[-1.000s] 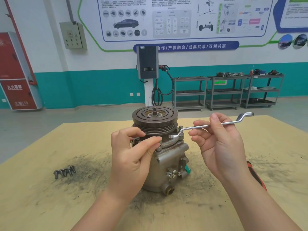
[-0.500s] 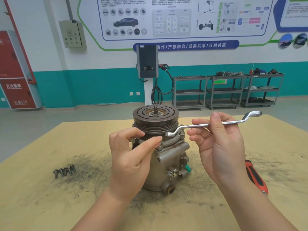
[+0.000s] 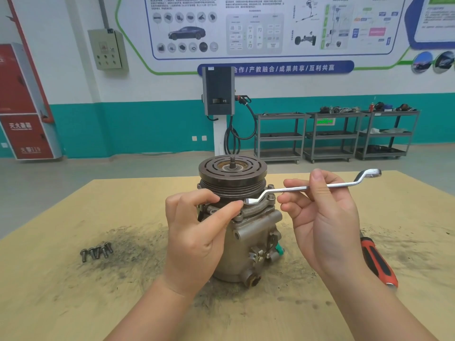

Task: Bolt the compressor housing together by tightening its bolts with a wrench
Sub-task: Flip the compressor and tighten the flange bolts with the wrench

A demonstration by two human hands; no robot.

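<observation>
A metal compressor (image 3: 248,239) stands upright on the yellow table (image 3: 73,303), its dark grooved pulley (image 3: 232,177) on top. My right hand (image 3: 322,217) pinches the shaft of an offset ring wrench (image 3: 332,186). The wrench's near ring end lies over the housing flange just under the pulley, beside a bolt head (image 3: 270,196). My left hand (image 3: 197,232) holds the housing's left side, thumb and forefinger pinched at the flange right by the wrench's tip. What those fingers pinch is hidden.
Several loose bolts (image 3: 96,252) lie on the table at the left in a patch of dark grime. A red and black screwdriver handle (image 3: 379,263) lies at the right, behind my right forearm. Shelving carts and a charger post stand far behind.
The wrench has swung so its far end moved right and its near ring end slid left along the flange toward my left fingers. My left hand has stayed in place.
</observation>
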